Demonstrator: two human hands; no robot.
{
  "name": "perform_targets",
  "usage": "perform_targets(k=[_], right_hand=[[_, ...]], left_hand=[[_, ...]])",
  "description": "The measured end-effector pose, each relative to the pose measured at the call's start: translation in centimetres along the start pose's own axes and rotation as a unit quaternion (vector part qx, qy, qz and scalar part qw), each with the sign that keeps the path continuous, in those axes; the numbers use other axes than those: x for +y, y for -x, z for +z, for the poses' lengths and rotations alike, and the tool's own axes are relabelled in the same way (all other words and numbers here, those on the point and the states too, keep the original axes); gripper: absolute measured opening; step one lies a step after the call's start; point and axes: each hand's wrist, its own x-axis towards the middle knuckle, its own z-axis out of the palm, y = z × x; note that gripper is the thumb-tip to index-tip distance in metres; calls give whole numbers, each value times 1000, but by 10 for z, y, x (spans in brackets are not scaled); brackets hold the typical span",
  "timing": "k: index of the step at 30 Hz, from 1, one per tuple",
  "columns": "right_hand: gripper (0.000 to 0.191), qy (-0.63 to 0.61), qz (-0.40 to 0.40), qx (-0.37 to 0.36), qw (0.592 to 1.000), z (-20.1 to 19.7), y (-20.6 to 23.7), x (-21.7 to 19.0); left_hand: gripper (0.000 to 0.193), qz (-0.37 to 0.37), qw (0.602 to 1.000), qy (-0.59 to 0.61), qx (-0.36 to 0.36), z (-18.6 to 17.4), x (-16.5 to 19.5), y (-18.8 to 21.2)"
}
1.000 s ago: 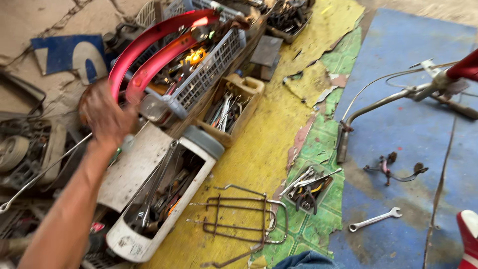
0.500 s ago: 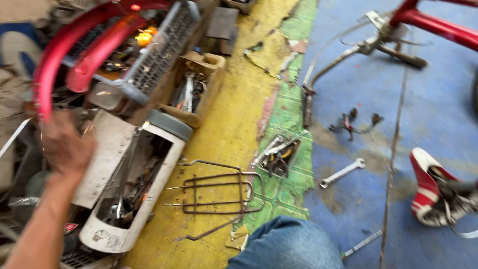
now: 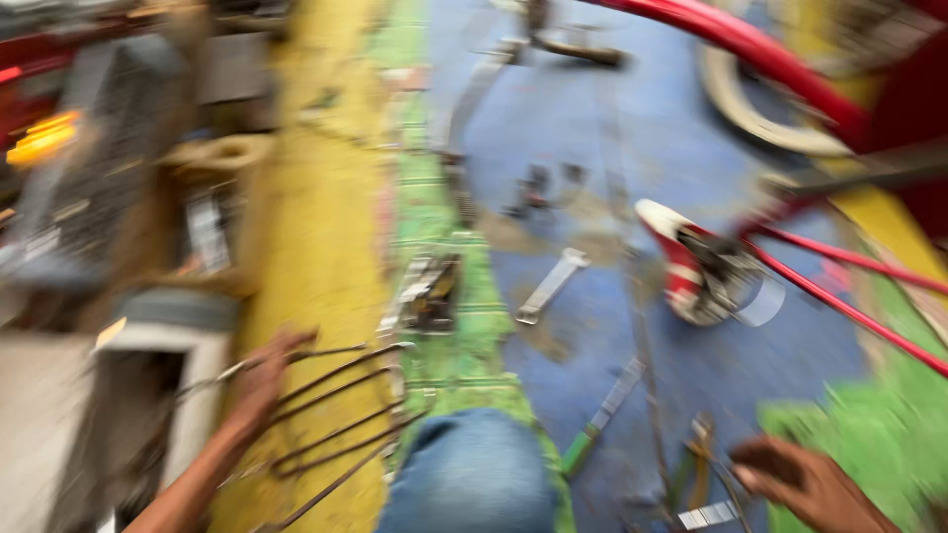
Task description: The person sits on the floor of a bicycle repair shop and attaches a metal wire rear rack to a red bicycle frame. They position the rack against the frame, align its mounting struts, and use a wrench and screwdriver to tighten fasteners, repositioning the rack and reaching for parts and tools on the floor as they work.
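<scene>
Blurred blue-and-yellow workshop floor [image 3: 592, 326], left hand [image 3: 265, 380] closed on thin metal rod beside wire rack [image 3: 341, 415], right hand [image 3: 805, 484] half-curled over small tools [image 3: 696, 474], grip indiscernible, spanner [image 3: 551, 286] lying apart.

1. One view only: the head camera, worn by the person, looks steeply down at the floor [image 3: 592, 148] from above.
2. It faces forward over the person's own knee [image 3: 474, 474], which fills the bottom centre.
3. Range is close: the left hand [image 3: 262, 380] enters at lower left, the right hand [image 3: 800, 484] at lower right.
4. The frame is motion-blurred, so fine detail is unreadable.
5. No second view exists, so no part of the scene is shared.
</scene>
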Motion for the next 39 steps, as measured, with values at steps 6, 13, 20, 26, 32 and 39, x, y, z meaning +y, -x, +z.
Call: perform_targets(k=[6, 13, 20, 26, 32, 39], right_hand=[[46, 30, -22, 50, 998, -20, 51, 22], [39, 43, 15, 162, 986, -30, 52, 101], [33, 27, 53, 215, 975, -18, 61, 157], [35, 23, 161, 257, 953, -11, 98, 191], [36, -19, 154, 342, 927, -6, 127, 226], [37, 38, 176, 498, 848, 5, 159, 263]], left_hand=[[66, -157, 986, 46, 41, 16, 36, 1], [61, -62, 955, -96, -275, 165, 181, 69], [57, 15, 855, -177, -488, 312, 273, 145], [53, 60, 827, -206, -519, 354, 307, 165], [49, 90, 817, -224, -523, 366, 321, 171], [45, 135, 834, -213, -490, 361, 392, 155]])
